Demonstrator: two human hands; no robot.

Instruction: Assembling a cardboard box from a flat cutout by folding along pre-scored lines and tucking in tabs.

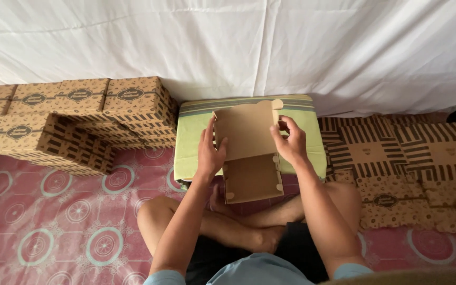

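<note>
Box between stacked boxes, flat blanks

Open brown box ctr, stacked boxes left, flats right

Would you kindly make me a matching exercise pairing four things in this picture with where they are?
Things:
1. half-folded box
2. finished boxes
3. flat cartons
4. white sheet

Places:
A. stacked at the left
B. hanging along the back
C. lying at the right
D. in the middle, between the left hand and the right hand, over the green cushion

Pairs: 1-D, 2-A, 3-C, 4-B
</note>
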